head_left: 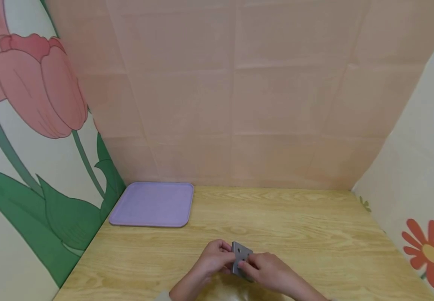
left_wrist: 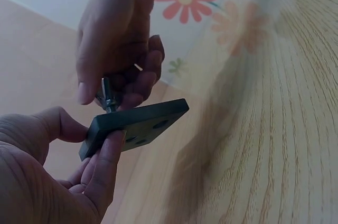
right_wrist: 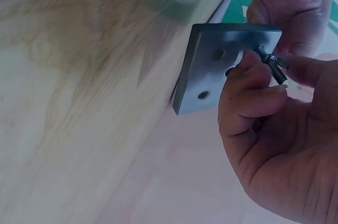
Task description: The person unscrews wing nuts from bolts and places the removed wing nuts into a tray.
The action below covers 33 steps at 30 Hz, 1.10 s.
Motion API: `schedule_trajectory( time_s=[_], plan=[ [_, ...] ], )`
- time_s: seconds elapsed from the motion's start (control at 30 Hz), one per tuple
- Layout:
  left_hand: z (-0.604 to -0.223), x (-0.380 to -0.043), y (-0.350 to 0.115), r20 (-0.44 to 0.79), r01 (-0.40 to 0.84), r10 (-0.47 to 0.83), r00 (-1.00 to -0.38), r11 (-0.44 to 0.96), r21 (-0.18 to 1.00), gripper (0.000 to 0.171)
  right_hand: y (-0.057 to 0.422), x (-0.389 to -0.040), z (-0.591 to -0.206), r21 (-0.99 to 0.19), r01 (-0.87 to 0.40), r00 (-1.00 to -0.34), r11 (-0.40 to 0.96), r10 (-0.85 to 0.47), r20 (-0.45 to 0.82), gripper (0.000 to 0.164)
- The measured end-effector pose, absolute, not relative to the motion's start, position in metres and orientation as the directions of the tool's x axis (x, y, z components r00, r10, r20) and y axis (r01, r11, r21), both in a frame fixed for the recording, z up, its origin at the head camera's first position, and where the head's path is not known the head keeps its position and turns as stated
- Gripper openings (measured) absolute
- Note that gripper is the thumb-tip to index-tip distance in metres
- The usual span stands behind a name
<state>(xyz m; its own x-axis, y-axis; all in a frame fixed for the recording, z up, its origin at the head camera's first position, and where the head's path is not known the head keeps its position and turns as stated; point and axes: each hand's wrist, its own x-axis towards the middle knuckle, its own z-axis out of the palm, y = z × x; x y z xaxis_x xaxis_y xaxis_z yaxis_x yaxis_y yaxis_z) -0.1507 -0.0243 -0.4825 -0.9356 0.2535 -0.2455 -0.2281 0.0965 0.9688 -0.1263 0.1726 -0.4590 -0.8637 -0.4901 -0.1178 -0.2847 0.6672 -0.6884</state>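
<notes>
A small grey metal plate (head_left: 240, 251) with several round holes is held up above the table in front of me. My left hand (head_left: 214, 258) grips one end of it, thumb and fingers on opposite faces, as the left wrist view shows. A threaded bolt (right_wrist: 280, 77) sticks out of the plate near that end. On the bolt, close to the plate's face, sits what looks like a wing nut (right_wrist: 271, 60). My right hand (head_left: 271, 271) has its curled fingers and thumb around the nut, partly hiding it.
A purple tray (head_left: 153, 205) lies on the wood-grain table (head_left: 292, 225) at the back left. A pinkish sheet (head_left: 235, 104) stands behind the table, with flower-printed walls (head_left: 389, 167) at both sides.
</notes>
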Motion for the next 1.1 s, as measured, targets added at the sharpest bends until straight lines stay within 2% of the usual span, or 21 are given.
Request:
schedule_trajectory(
  time_s=[0.17, 0.33, 0.53, 0.73, 0.9, 1.1],
  plan=[
    [-0.4831, -0.1502, -0.0254, -0.245, -0.227, 0.250, -0.937, 0.099, 0.969, 0.021, 0.1704, -0.1251, -0.4600, -0.568, -0.434, -0.844, 0.699, -0.536, -0.015, 0.029],
    [-0.4826, -0.1493, -0.0259, -0.235, -0.219, 0.249, -0.940, 0.090, 0.972, 0.020, 0.1712, -0.1244, -0.4589, -0.357, -0.584, -0.795, 0.729, -0.603, 0.068, 0.030],
    [-0.4832, -0.1502, -0.0249, -0.240, -0.224, 0.243, -0.940, 0.094, 0.970, 0.022, 0.1736, -0.1222, -0.4584, -0.108, -0.707, -0.704, 0.699, -0.681, 0.201, 0.029],
    [-0.4824, -0.1501, -0.0253, -0.242, -0.227, 0.245, -0.939, 0.088, 0.970, 0.022, 0.1732, -0.1222, -0.4617, 0.105, -0.757, -0.576, 0.645, -0.735, 0.358, 0.025],
    [-0.4823, -0.1500, -0.0257, -0.246, -0.230, 0.247, -0.937, 0.093, 0.969, 0.022, 0.1719, -0.1233, -0.4623, 0.178, -0.764, -0.527, 0.620, -0.759, 0.382, 0.025],
    [-0.4831, -0.1514, -0.0259, -0.256, -0.233, 0.244, -0.935, 0.121, 0.965, 0.023, 0.1724, -0.1235, -0.4633, 0.183, -0.766, -0.519, 0.616, -0.761, 0.390, 0.025]
  ],
)
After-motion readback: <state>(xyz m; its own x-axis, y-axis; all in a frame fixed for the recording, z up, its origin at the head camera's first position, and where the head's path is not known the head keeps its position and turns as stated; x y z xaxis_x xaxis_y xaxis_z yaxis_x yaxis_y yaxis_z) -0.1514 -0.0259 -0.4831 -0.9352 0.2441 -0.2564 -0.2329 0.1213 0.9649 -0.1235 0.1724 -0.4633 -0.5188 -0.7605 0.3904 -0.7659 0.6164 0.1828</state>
